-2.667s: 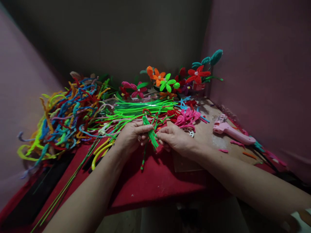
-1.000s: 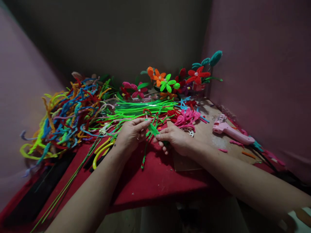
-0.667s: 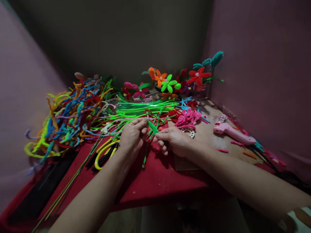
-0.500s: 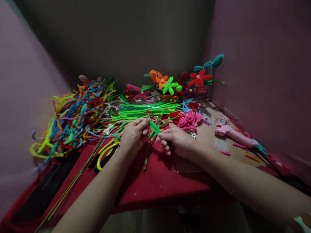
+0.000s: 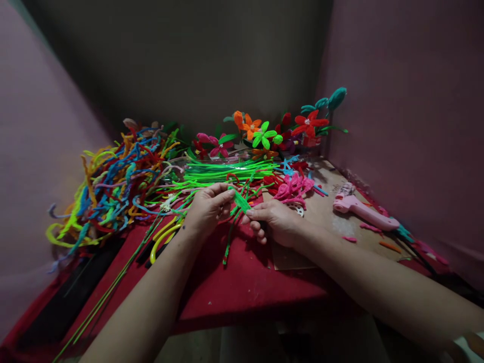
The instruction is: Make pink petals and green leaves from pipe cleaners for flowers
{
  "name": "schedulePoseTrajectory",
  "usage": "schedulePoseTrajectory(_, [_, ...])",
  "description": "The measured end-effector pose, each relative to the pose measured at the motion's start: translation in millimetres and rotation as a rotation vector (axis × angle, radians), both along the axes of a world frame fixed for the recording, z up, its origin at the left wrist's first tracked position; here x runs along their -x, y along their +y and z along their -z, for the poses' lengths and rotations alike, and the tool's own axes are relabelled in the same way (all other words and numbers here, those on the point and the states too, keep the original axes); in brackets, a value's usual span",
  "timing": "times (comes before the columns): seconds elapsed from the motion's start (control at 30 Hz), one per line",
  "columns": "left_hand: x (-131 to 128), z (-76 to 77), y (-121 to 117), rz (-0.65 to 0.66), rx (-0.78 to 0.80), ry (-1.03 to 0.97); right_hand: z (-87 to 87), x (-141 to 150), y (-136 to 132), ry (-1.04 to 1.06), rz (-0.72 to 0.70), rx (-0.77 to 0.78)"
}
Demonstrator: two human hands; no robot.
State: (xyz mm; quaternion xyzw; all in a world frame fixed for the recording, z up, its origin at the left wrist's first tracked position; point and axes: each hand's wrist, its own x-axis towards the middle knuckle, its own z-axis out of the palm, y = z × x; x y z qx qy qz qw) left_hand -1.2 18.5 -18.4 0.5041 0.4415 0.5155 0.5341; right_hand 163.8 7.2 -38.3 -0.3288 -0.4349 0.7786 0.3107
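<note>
The red-covered counter [image 5: 245, 292] carries a tangled heap of coloured stems [image 5: 117, 181] at left, cardboard [image 5: 321, 191] at right with a pink glue gun [image 5: 365, 212] on it, and yellow-handled scissors [image 5: 162, 239] partly behind the left forearm. Between the left hand [image 5: 209, 209] and right hand [image 5: 276, 219], fingers pinch both ends of a green fuzzy piece [image 5: 241, 200].

On the table [image 5: 242, 295], a heap of pipe cleaners [image 5: 121, 184] lies at the left, with scissors [image 5: 162, 241] and long wires [image 5: 117, 281] nearer the front. A bundle of stems [image 5: 230, 170] lies in the middle, and flowers [image 5: 264, 135] stand behind it. To its right is a pile of petals [image 5: 293, 188]. Further right, a glue gun [image 5: 361, 210] rests on the cardboard [image 5: 319, 204]. A strip [image 5: 241, 201] is held between the two hands [image 5: 209, 207], in front of the bundle.
</note>
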Motion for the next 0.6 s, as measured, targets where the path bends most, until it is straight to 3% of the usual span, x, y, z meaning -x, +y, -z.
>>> schedulePoseTrajectory(0.13, [-0.7,1.3,0.8,-0.013,-0.04,0.04,0.4,1.1,0.3,-0.018,0.002,0.013])
schedulePoseTrajectory(0.37, [-11.5,1.8,-2.4,-0.183,-0.272,0.106,2.9,1.9,-0.1,0.013,0.021,-0.007])
schedulePoseTrajectory(0.5, [-4.5,-0.1,-0.3,-0.021,-0.069,-0.033,0.6,0.5,-1.9,-0.005,0.02,-0.019])
schedulePoseTrajectory(0.6, [-1.5,-0.3,1.2,0.048,0.014,-0.012,-0.2,0.2,-2.4,-0.031,-0.002,-0.04])
